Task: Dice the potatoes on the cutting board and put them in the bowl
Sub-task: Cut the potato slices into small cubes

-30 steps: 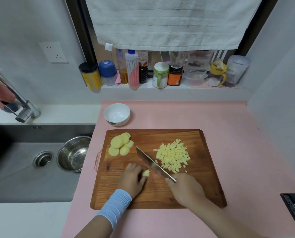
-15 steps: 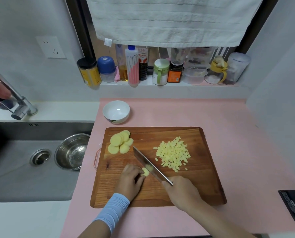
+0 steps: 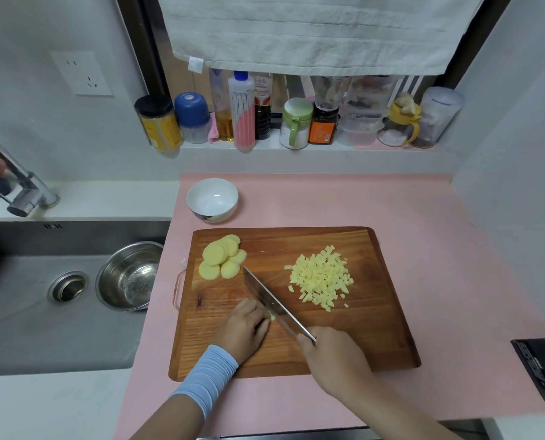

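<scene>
Dicing step: right hand (image 3: pixel 334 357), grip clamped on the knife (image 3: pixel 274 303); left hand (image 3: pixel 244 328) curled over what seems a potato piece (image 3: pixel 272 316) on the cutting board (image 3: pixel 376 328). Next cut needs fingertips tucked; slices (image 3: pixel 222 260) wait, bowl (image 3: pixel 212 200) unfilled.

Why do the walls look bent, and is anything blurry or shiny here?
Head view: the wide-angle lens tilts the walls and window frame near the edges; the tap at far left is smeared, while the board and dice at centre are fairly sharp; the steel bowl carries bright glare; light is soft and even, shadows faint.
</scene>
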{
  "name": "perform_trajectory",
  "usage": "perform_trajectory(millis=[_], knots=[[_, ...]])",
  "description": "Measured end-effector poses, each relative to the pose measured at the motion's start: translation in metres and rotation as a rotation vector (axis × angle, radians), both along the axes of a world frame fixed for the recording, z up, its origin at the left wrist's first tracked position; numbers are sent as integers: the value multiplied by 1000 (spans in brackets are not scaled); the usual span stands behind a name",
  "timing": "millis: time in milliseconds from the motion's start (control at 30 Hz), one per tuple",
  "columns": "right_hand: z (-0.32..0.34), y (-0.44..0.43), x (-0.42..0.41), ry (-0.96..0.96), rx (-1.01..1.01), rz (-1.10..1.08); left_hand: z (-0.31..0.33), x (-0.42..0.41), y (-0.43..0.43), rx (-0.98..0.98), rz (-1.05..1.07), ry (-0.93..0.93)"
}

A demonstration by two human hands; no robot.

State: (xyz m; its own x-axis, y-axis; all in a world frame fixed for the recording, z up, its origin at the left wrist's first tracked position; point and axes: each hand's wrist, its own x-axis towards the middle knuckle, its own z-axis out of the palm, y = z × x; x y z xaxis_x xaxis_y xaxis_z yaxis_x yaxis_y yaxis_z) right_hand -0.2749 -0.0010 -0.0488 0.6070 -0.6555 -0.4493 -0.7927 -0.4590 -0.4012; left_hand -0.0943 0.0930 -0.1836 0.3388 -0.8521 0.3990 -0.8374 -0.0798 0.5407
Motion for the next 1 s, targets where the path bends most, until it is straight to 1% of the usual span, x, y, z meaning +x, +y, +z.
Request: perform_trajectory(millis=[100, 200, 367, 467, 533, 667, 733, 833, 900, 1000], knots=[[-3, -1, 2, 22, 12, -14, -2, 1, 0, -6, 16, 30], [-10, -3, 8, 29, 73, -35, -3, 0, 1, -7, 31, 52], [-14, -5, 12, 25, 83, -30, -3, -3, 4, 23, 85, 63], [-10, -17, 10, -2, 150, -55, 1, -5, 2, 69, 174, 84], [-6, -25, 8, -33, 177, -71, 4, -8, -2, 83, 184, 95], [2, -31, 6, -95, 154, -73, 11, -5, -7, 136, 193, 146], [5, -31, 6, -105, 156, -64, 13, -2, -4, 126, 203, 152], [5, -27, 7, -95, 192, -35, 19, 4, 10, 36, 376, 255], [3, -24, 7, -61, 191, 19, 21, 10, 22, 8, 482, 311], [-2, -22, 5, -1, 159, 80, 23, 13, 32, 91, 524, 315]])
